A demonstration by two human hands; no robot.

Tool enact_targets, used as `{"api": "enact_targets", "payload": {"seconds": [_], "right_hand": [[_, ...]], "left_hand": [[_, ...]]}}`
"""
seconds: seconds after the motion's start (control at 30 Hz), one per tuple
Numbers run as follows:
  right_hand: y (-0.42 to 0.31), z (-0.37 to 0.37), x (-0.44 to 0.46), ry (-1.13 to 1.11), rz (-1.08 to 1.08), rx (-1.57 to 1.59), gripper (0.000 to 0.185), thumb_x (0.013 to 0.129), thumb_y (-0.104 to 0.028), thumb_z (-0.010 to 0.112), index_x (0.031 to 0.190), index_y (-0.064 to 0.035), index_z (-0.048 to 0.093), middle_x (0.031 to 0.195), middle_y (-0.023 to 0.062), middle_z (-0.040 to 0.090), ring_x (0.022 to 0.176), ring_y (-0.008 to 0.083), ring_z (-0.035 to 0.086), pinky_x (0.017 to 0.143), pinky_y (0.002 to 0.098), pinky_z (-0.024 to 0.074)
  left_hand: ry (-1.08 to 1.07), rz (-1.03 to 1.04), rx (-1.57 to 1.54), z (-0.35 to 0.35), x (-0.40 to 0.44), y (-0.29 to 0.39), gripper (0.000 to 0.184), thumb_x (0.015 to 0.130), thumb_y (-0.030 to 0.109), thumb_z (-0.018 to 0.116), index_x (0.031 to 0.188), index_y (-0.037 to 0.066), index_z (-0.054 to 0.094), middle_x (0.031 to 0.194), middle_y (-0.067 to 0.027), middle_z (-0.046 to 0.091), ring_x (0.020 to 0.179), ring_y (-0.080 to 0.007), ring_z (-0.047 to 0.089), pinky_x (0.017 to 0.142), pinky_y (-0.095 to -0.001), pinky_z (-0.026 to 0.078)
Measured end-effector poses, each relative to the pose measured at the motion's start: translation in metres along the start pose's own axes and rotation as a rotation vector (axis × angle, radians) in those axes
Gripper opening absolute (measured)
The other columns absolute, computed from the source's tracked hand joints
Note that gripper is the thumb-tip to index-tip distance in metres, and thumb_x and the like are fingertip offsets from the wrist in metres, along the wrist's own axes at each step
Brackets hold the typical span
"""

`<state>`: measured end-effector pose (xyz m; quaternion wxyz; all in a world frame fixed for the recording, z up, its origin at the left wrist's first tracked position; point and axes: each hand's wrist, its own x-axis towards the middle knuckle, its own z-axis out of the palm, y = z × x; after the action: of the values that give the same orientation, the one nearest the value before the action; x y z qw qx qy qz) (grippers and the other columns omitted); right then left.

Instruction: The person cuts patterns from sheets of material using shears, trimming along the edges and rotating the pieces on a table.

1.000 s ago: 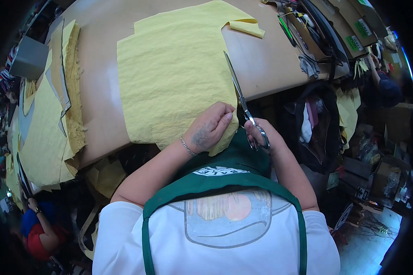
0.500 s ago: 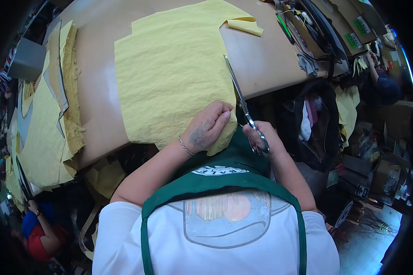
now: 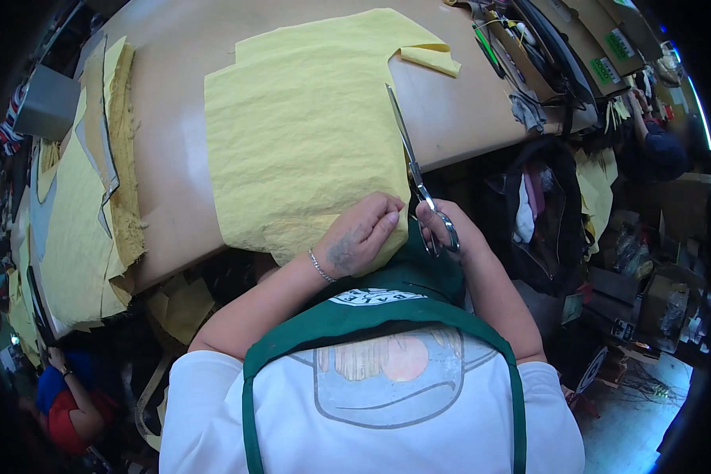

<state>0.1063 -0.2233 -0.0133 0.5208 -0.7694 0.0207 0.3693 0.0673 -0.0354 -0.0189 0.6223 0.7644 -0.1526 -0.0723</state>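
Observation:
A large yellow sheet of wrinkled fabric (image 3: 300, 134) lies over the table and hangs past its near edge toward my apron. My left hand (image 3: 361, 237) is closed on the fabric's near right edge, its fingers pinched together. In my right hand (image 3: 450, 229) are large metal scissors (image 3: 404, 134), thumb and fingers at the handle loops. Their long blades point away from me along the fabric's right edge and look nearly closed. At the far right corner a strip of the fabric (image 3: 430, 58) is folded over.
More yellow pieces (image 3: 75, 237) and a grey box (image 3: 47, 103) sit on the table's left side. Tools and a carton (image 3: 521, 55) stand at the far right. An open black bag (image 3: 545, 213) is right of me. Another person's arm (image 3: 79, 387) shows at lower left.
My left hand has moved slightly toward me, and the fabric has slid a little toward me and to the right. The scissors' tips sit slightly farther from me.

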Motion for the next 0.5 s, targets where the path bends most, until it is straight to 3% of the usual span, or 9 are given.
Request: {"api": "enact_targets", "payload": {"seconds": [0.3, 0.5], "right_hand": [[0.001, 0.0, 0.0, 0.057, 0.021, -0.07, 0.069, 0.06, -0.073, 0.053, 0.065, -0.0048, 0.049, 0.05, 0.0008, 0.045, 0.043, 0.009, 0.047, 0.04, 0.0231, 0.0381], [0.003, 0.001, -0.004, 0.098, 0.024, -0.096, 0.063, 0.062, -0.068, 0.058, 0.061, -0.0054, 0.048, 0.049, 0.0, 0.045, 0.042, 0.008, 0.046, 0.039, 0.0228, 0.0368]], "left_hand": [[-0.026, -0.019, -0.033, 0.001, -0.007, 0.001, 0.017, 0.089, 0.014, 0.039, 0.086, 0.0, 0.046, 0.089, -0.0131, 0.05, 0.08, -0.0219, 0.049, 0.077, -0.03, 0.039], [-0.012, -0.002, -0.062, 0.002, -0.008, 0.0, 0.016, 0.089, 0.014, 0.038, 0.086, 0.0, 0.045, 0.088, -0.0125, 0.05, 0.08, -0.0208, 0.048, 0.076, -0.0295, 0.039]]}}
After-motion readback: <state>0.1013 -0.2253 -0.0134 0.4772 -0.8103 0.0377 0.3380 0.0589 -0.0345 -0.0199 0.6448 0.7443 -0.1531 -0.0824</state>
